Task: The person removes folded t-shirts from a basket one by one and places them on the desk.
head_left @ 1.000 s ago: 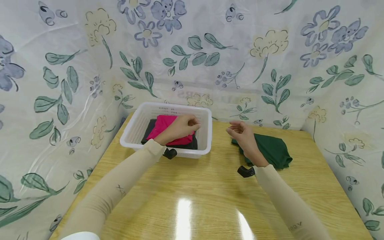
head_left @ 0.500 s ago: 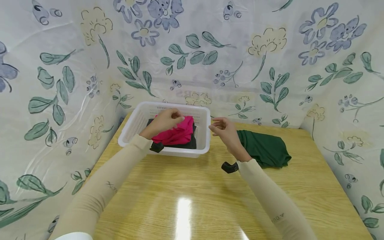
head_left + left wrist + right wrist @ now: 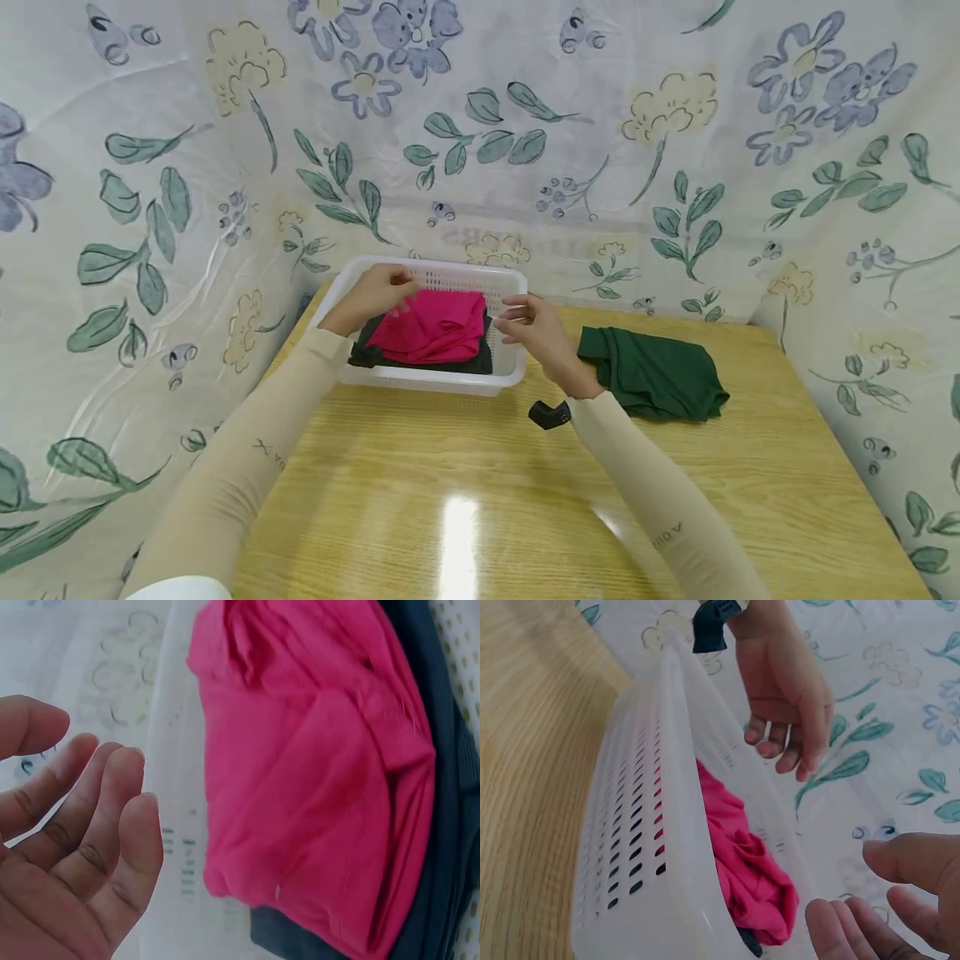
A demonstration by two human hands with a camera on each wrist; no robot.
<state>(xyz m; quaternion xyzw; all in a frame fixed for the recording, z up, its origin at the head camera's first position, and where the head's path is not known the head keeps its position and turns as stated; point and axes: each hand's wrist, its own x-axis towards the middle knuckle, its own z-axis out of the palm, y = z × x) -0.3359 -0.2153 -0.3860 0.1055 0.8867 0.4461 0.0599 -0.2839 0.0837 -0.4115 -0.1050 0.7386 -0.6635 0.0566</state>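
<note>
In the head view my left hand (image 3: pixel 375 296) hovers over the left part of a white plastic basket (image 3: pixel 420 382), its fingers relaxed and holding nothing. My right hand (image 3: pixel 536 333) is above the basket's right rim, thumb and fingers apart with nothing between them. Inside the basket a folded pink cloth (image 3: pixel 435 329) lies on a dark folded cloth (image 3: pixel 480 365). The left wrist view shows the pink cloth (image 3: pixel 307 772) beside the left hand (image 3: pixel 82 840), not touching it. To the right of the basket, a folded dark green cloth (image 3: pixel 660 375) lies on the table.
The wooden table (image 3: pixel 420 467) carries the basket at its back left. A white floral sheet (image 3: pixel 465 158) hangs behind the table and along both sides. The basket has raised, perforated walls (image 3: pixel 645 817).
My left hand has moved left, uncovering more of the pink cloth. My right hand has come left from the green cloth to the basket's right rim.
</note>
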